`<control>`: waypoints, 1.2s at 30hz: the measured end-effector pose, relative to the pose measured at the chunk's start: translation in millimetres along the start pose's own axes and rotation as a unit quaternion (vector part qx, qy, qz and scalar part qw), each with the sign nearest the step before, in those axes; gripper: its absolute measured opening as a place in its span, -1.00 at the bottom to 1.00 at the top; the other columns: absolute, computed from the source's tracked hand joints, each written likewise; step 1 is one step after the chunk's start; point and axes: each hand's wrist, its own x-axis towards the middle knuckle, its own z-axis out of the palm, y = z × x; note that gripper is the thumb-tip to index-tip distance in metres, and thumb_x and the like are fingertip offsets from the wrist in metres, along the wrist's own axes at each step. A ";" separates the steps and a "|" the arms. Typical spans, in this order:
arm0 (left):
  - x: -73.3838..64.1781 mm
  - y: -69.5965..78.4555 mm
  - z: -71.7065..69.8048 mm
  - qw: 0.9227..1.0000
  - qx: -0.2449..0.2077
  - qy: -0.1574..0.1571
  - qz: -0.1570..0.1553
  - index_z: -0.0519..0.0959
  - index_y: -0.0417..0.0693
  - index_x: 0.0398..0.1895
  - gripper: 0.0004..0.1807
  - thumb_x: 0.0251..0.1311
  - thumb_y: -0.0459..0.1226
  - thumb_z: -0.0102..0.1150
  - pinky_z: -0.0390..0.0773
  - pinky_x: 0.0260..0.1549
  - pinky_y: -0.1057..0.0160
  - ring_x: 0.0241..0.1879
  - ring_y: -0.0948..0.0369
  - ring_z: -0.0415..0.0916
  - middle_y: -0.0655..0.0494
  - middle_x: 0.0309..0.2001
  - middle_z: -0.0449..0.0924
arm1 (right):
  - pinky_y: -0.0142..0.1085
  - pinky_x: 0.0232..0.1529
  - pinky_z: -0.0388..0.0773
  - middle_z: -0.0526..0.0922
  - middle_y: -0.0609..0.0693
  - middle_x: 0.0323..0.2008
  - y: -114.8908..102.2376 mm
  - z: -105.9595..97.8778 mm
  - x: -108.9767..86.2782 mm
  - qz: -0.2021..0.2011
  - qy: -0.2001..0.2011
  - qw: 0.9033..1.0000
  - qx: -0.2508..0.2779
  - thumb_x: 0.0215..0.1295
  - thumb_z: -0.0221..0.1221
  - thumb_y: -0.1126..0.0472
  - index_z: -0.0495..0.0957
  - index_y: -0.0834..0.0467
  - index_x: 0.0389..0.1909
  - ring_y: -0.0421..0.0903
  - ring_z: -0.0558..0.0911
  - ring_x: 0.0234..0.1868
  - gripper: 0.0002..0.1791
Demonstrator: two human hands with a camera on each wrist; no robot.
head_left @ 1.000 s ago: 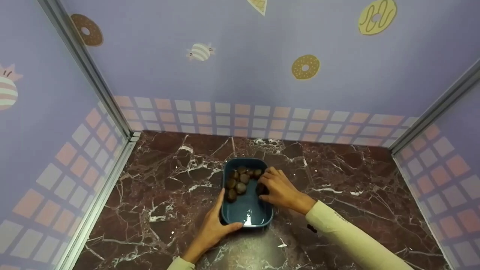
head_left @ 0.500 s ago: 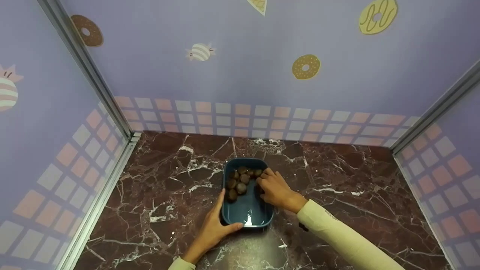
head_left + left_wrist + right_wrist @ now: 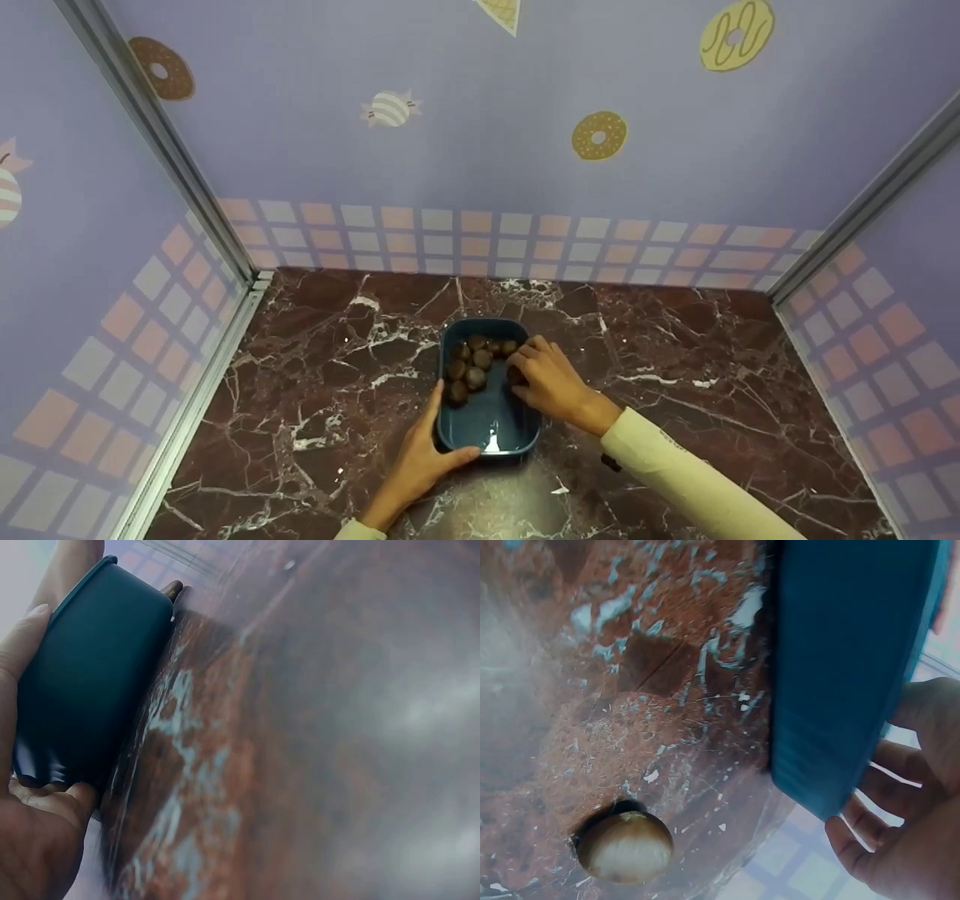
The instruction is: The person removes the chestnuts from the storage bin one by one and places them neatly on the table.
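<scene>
One blue container (image 3: 480, 424), rounded-rectangular, flat on dark red-brown marble table (image 3: 345, 420), lower middle of head view, long sides running away from the person. Inside, several brown nuts (image 3: 476, 376), bunched along L side & far end; container floor bare toward near end, w/ bright glare by near wall. L hand (image 3: 416, 457) around near L corner: fingers along L side, thumb by near rim, grasping container btwn them from outside. Same hold in L wrist view, digits against outer wall. R hand (image 3: 551, 379) over R wall, far half, fingers bent, thumb opposite, pinching one dark nut (image 3: 514, 374), mostly hidden by hand. In R wrist view, some fingertips lost behind container wall; hard to tell exact contact there. Also in R wrist view: one loose nut (image 3: 626, 847), on table, outside container & apart from it. Pale cream sleeve (image 3: 690, 472) on R forearm, w/ small dark item (image 3: 611, 463) under it, too small to ID. Behind: lilac back wall (image 3: 480, 157) w/ donut print (image 3: 598, 136), candy print (image 3: 391, 109), etc., plus pink & white squares (image 3: 476, 221) along bottom. Grey metal rail (image 3: 161, 142) at L corner, similar on R.
</scene>
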 end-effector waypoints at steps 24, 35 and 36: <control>-0.9 2.5 0.1 1.000 -0.015 0.000 -0.014 -0.06 0.07 0.86 0.39 0.11 -0.05 0.75 0.23 0.55 -0.37 0.63 -0.30 0.19 -0.33 0.70 0.13 | 0.04 0.03 0.61 0.77 0.05 -0.06 -1.7 -23.2 -51.6 -0.029 0.064 0.997 0.035 0.12 0.63 0.27 0.75 0.20 0.03 0.06 0.59 0.03 -0.55; -0.7 2.3 0.1 1.000 0.001 0.005 -0.006 -0.04 0.06 0.85 0.42 0.07 0.00 0.77 0.22 0.56 -0.35 0.61 -0.30 0.22 -0.33 0.69 0.15 | -0.04 -0.01 0.59 0.76 -0.04 -0.11 10.5 -22.3 -68.6 0.002 0.077 0.995 0.064 0.09 0.65 0.31 0.76 0.17 0.01 -0.03 0.56 -0.02 -0.55; -0.4 2.7 0.1 1.000 0.001 0.005 -0.006 -0.04 0.06 0.85 0.42 0.06 0.01 0.77 0.22 0.56 -0.35 0.62 -0.30 0.22 -0.33 0.69 0.14 | -0.04 0.01 0.60 0.77 -0.04 -0.10 13.0 -22.2 -70.7 0.011 0.075 0.995 0.067 0.10 0.64 0.30 0.76 0.17 0.02 -0.02 0.57 0.00 -0.56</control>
